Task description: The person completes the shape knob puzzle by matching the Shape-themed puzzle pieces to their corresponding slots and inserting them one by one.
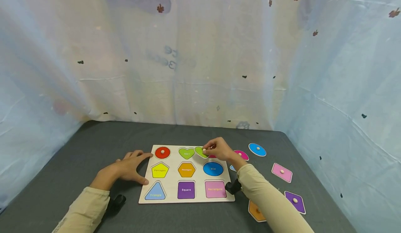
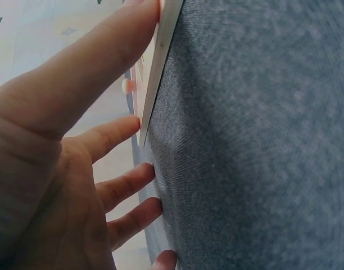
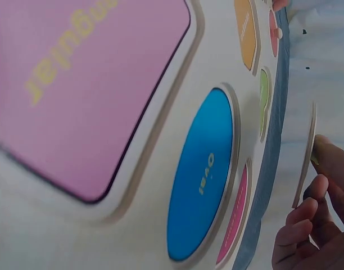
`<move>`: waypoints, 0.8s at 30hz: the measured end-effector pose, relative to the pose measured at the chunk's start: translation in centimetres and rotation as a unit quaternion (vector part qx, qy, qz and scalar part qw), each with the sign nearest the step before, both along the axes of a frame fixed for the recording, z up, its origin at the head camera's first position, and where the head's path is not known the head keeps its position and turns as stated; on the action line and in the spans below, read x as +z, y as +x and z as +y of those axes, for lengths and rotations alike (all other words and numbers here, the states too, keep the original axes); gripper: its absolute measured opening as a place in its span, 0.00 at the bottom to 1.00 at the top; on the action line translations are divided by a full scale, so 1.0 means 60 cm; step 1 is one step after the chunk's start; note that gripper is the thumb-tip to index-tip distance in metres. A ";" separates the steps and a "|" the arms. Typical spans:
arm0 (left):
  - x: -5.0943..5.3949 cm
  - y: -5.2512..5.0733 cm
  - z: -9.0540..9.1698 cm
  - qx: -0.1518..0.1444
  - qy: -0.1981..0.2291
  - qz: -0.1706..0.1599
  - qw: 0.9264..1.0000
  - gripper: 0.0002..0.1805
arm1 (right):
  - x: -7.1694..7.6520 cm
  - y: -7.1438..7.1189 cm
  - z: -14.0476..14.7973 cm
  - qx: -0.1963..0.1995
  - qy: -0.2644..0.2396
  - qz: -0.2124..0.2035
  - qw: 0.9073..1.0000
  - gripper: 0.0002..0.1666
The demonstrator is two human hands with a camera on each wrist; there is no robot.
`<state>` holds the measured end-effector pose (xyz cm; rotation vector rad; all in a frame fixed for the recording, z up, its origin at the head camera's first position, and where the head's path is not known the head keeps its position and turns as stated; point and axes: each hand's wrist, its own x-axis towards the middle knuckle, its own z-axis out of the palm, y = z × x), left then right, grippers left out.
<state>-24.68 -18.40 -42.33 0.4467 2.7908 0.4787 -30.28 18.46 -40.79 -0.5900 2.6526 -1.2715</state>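
Observation:
A pale wooden shape puzzle board (image 1: 171, 184) lies flat on the table. My left hand (image 1: 129, 167), fingers spread, touches its left edge; in the left wrist view the thumb (image 2: 99, 64) and index fingertip meet the board's side. My right hand (image 1: 220, 148) pinches the small knob of a green heart piece (image 1: 199, 151), held just right of the board's green heart recess (image 1: 186, 154). Seen edge-on in the right wrist view, the heart piece (image 3: 308, 160) is above the board. A red circle piece (image 1: 160, 153) with its knob sits in the top left recess.
Right of the board lie loose knobbed pieces: a blue oval (image 1: 254, 147), a magenta piece (image 1: 242, 154), a pink rectangle (image 1: 285, 175), a purple square (image 1: 299, 205) and an orange hexagon (image 1: 254, 215), partly under the right sleeve. A patterned curtain (image 1: 200, 69) hangs behind the grey table (image 1: 103, 139).

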 end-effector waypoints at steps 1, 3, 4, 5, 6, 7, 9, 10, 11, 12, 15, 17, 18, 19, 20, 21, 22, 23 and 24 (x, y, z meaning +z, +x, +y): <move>0.000 0.000 0.000 -0.001 -0.001 0.001 1.000 0.58 | -0.001 -0.001 -0.003 0.002 0.000 0.001 1.000 0.10; 0.001 -0.001 0.000 0.001 -0.002 0.001 1.000 0.59 | -0.002 -0.003 -0.010 -0.001 -0.001 -0.003 1.000 0.10; 0.001 -0.001 0.000 0.001 -0.002 0.001 1.000 0.59 | -0.003 -0.004 -0.014 -0.003 -0.004 -0.007 1.000 0.10; 0.001 -0.001 0.000 0.001 -0.002 0.001 1.000 0.59 | -0.005 -0.005 -0.017 -0.005 -0.005 -0.010 1.000 0.10; 0.000 -0.002 0.000 0.001 -0.002 0.001 1.000 0.59 | -0.007 -0.006 -0.021 -0.008 -0.008 -0.014 1.000 0.10; 0.001 -0.002 0.000 0.001 -0.001 0.001 1.000 0.59 | -0.009 -0.007 -0.025 -0.012 -0.008 -0.016 1.000 0.09; 0.000 -0.002 -0.001 0.000 0.001 -0.001 1.000 0.59 | -0.013 -0.008 -0.032 -0.017 -0.014 -0.023 1.000 0.09; 0.000 -0.002 -0.001 0.000 0.001 -0.002 1.000 0.59 | -0.014 -0.008 -0.035 -0.019 -0.015 -0.026 0.999 0.09; 0.000 -0.002 0.000 -0.001 0.002 -0.002 1.000 0.59 | -0.016 -0.008 -0.039 -0.021 -0.016 -0.026 0.999 0.09; 0.000 -0.003 0.000 -0.002 0.002 -0.002 1.000 0.58 | -0.017 -0.008 -0.042 -0.022 -0.018 -0.026 0.999 0.09; 0.001 -0.002 0.001 -0.003 0.003 -0.004 1.000 0.58 | -0.019 -0.008 -0.050 -0.024 -0.027 -0.027 0.999 0.09; 0.002 -0.002 0.001 -0.003 0.005 -0.007 1.000 0.58 | -0.020 -0.008 -0.055 -0.029 -0.028 -0.029 0.999 0.08; 0.002 -0.002 0.001 -0.002 0.005 -0.008 1.000 0.59 | -0.021 -0.009 -0.058 -0.034 -0.026 -0.030 0.999 0.08; 0.002 -0.002 0.001 0.000 0.006 -0.010 1.000 0.59 | -0.023 -0.011 -0.061 -0.038 -0.024 -0.030 0.999 0.08; 0.002 -0.002 0.000 0.001 0.006 -0.012 1.000 0.59 | -0.024 -0.012 -0.064 -0.043 -0.019 -0.028 0.998 0.07; 0.002 -0.001 0.000 0.001 0.006 -0.012 1.000 0.59 | -0.025 -0.014 -0.067 -0.047 -0.014 -0.026 0.998 0.07; 0.001 -0.002 0.000 0.001 0.005 -0.011 1.000 0.59 | -0.026 -0.014 -0.070 -0.053 -0.009 -0.026 0.998 0.06; 0.001 -0.002 0.000 0.001 0.004 -0.010 1.000 0.59 | -0.026 -0.016 -0.073 -0.057 -0.005 -0.024 0.998 0.06; 0.001 -0.002 0.000 0.000 0.004 -0.010 1.000 0.59 | -0.027 -0.016 -0.076 -0.060 -0.002 -0.024 0.998 0.06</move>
